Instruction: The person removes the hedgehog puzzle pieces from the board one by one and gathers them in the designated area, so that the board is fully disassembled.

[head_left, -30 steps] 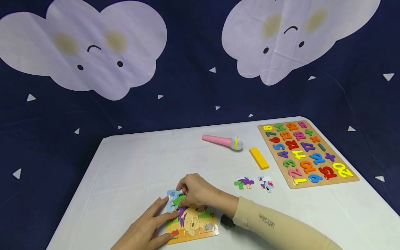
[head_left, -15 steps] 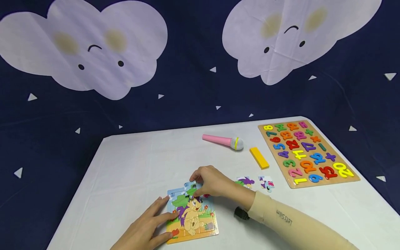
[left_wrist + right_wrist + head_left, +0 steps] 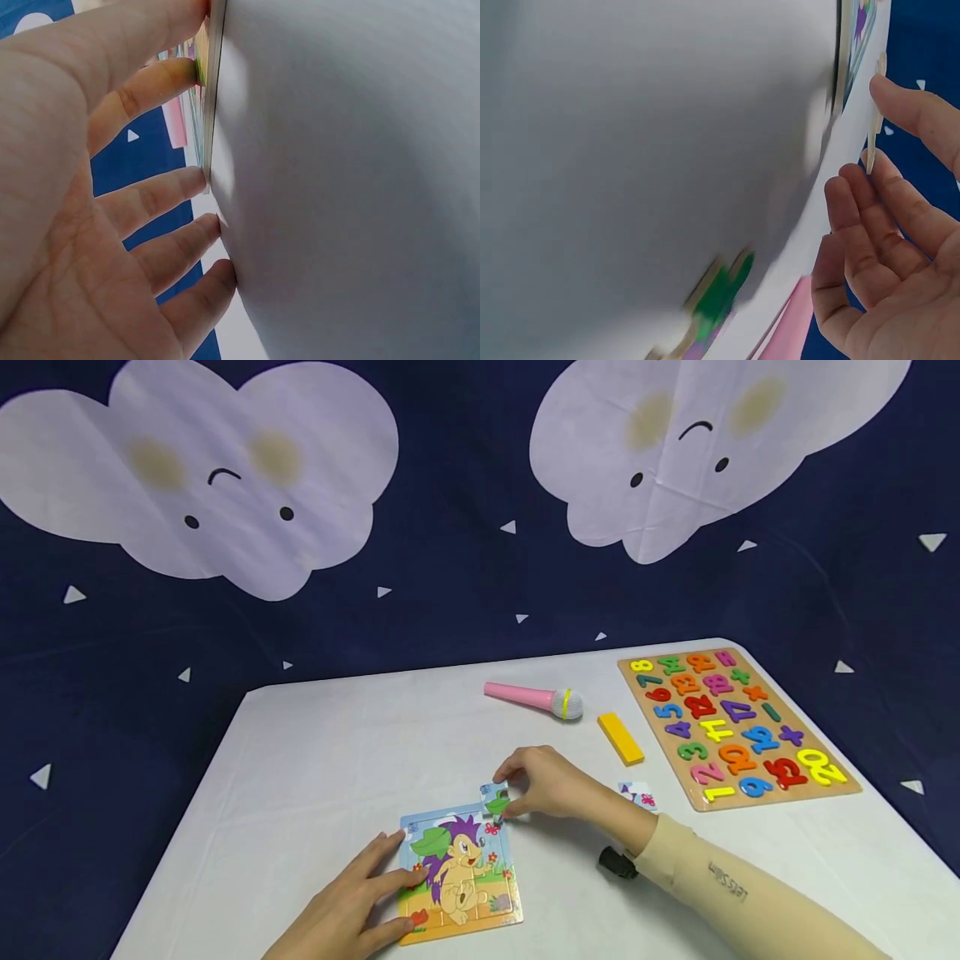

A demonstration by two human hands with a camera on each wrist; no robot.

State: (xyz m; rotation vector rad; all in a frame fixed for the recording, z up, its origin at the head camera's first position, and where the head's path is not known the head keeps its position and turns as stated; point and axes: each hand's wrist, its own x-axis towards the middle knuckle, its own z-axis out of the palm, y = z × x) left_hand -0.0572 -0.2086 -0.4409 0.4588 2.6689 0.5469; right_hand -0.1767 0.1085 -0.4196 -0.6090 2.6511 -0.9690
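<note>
A hedgehog jigsaw puzzle [image 3: 457,906] in a flat tray lies at the front of the table. My left hand [image 3: 352,893] rests along its left side, fingers spread; in the left wrist view the thumb and nearer fingertips meet the tray edge [image 3: 212,112]. Between thumb and index finger, my right hand [image 3: 551,785] pinches a blue-and-green puzzle piece [image 3: 493,797] at the tray's top right corner. The right wrist view shows this piece edge-on [image 3: 873,135], raised off the table. A green-and-purple puzzle piece [image 3: 716,300] lies on the table, hidden behind the right hand in the head view.
Another loose puzzle piece [image 3: 636,793] lies partly behind the right forearm. Farther back are a yellow block [image 3: 621,739] and a pink toy microphone [image 3: 532,697]. A wooden number board [image 3: 738,727] fills the right side. A dark cloud-printed cloth [image 3: 450,527] hangs behind the table.
My right hand has moved up and to the right from the puzzle's upper left, carrying the pinched piece to the top right corner. My left hand has stayed in place.
</note>
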